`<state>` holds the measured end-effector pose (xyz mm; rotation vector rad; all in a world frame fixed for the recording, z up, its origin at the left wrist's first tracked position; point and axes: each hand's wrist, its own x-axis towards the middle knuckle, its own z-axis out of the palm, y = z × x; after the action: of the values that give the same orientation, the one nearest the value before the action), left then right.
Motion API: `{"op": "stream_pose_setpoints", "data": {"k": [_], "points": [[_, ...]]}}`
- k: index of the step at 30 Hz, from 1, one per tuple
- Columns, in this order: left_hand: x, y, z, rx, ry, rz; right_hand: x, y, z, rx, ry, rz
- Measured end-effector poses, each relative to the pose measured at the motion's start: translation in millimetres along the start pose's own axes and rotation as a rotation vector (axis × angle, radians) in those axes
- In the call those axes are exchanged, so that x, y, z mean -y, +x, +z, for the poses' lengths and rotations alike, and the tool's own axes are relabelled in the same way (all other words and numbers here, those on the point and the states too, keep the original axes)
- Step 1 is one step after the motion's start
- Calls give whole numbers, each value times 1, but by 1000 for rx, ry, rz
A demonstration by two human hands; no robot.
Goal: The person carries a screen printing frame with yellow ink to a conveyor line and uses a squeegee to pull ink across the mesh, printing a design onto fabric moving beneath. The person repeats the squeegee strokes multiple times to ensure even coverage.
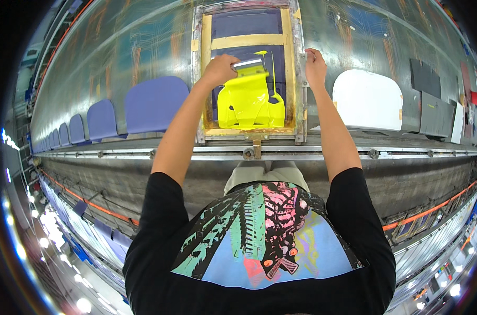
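Head view: my left fingers (229,61) are closed on the left end of a flat metal-edged squeegee (250,68), face smeared yellow, at the far end of glossy bright-yellow ink (249,100) inside a rectangular metal-rimmed screen frame (197,107), near edge of the grey metal worktop (159,50). My right fingers (312,54) are curled by its right rail; can't tell if gripping. Rounded purple panel (157,105) left, rounded white panel (367,100) right, both along the near edge.
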<state>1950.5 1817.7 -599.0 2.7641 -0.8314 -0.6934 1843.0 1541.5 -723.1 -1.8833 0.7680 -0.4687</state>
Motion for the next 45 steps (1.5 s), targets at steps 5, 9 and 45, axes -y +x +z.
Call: {"op": "stream_pose_setpoints", "data": {"k": [5,9,45], "points": [[-1,-21,68,-645,137,102,13,-2,3,18,7,-26],[-16,-73,114,-716,88,213,3,-2,-5,-25,32,-42],[138,-305,74,-595,-235,225,121,-179,116,-76,165,-195]]}}
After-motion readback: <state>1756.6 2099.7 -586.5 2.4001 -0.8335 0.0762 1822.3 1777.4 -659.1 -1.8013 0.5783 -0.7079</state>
